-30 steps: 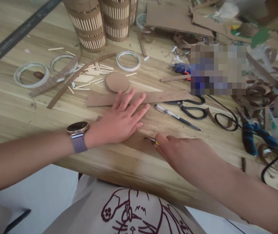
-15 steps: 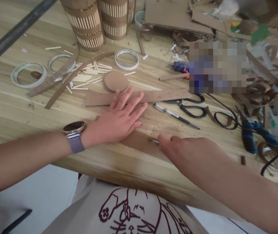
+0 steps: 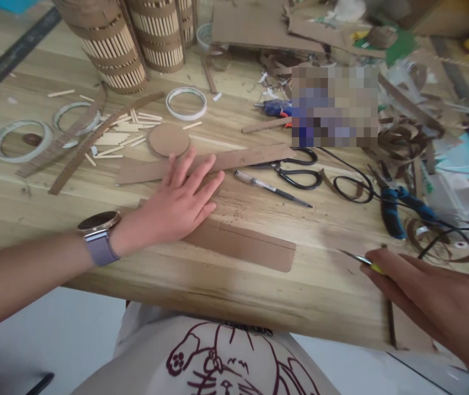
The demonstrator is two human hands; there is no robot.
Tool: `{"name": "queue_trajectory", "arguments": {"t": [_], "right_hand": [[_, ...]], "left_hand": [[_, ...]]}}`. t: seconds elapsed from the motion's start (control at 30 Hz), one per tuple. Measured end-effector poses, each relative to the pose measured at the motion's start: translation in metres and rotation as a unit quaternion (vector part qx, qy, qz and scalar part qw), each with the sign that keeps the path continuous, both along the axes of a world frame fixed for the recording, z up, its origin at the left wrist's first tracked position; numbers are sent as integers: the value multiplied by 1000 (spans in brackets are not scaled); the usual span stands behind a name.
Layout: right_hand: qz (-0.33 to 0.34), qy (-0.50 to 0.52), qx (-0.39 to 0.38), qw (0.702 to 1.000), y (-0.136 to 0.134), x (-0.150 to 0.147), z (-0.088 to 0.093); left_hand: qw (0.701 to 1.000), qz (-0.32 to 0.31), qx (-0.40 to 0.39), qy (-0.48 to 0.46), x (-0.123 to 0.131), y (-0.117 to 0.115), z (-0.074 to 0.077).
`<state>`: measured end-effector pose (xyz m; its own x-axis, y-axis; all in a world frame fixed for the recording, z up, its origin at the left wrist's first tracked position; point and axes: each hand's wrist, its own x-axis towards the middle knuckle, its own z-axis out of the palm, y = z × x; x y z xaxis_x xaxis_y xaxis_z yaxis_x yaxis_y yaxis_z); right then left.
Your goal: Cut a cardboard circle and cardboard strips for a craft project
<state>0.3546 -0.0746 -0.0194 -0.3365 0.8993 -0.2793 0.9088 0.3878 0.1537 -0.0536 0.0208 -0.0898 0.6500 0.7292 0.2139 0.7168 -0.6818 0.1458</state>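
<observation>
My left hand (image 3: 172,200) lies flat with its fingers spread, its palm over a cardboard strip (image 3: 243,247) near the table's front edge. A dark line runs along the strip's upper side. The fingertips touch a second cardboard strip (image 3: 234,162), just below a round cardboard disc (image 3: 168,140). Off to the right, my right hand (image 3: 407,280) is closed around a craft knife (image 3: 360,257) with a yellow-green handle, its pointed blade facing left. That blade is apart from the strip. A pen (image 3: 273,188) and black-handled scissors (image 3: 300,178) lie between the hands, farther back.
Two-toned cardboard and stick cylinders (image 3: 113,49) stand at the back left. Loose wooden sticks (image 3: 123,131) and tape rolls (image 3: 185,103) lie before them. Blue-handled pliers (image 3: 393,211), a black cable and cardboard scraps crowd the right. A glue gun (image 3: 273,107) lies at the back.
My right hand has moved right with the craft knife, away from the cardboard strip, whose right end now shows. My left hand stays on the strip. The view has shifted to the right.
</observation>
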Motion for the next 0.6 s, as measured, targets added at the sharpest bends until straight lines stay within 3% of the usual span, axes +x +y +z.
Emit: {"name": "queue_trajectory", "arguments": {"t": [0.07,0.13,0.2,0.37,0.47,0.6], "right_hand": [[41,-13,-7,999,11,-17,6],[68,-17,-54,996,22,-49,11],[66,-52,-45,995,32,-87,14],[97,-67,-95,988,49,-162,14],[128,-61,-82,986,57,-187,10],[168,-59,-66,982,64,-208,3]], "left_hand": [[1000,5,-2,-8,13,-4,0],[1000,11,-16,-20,26,-6,2],[998,35,-34,-43,33,-4,7],[991,105,5,-84,13,6,15],[992,99,29,-73,0,6,8],[995,80,41,-49,2,4,-4]]}}
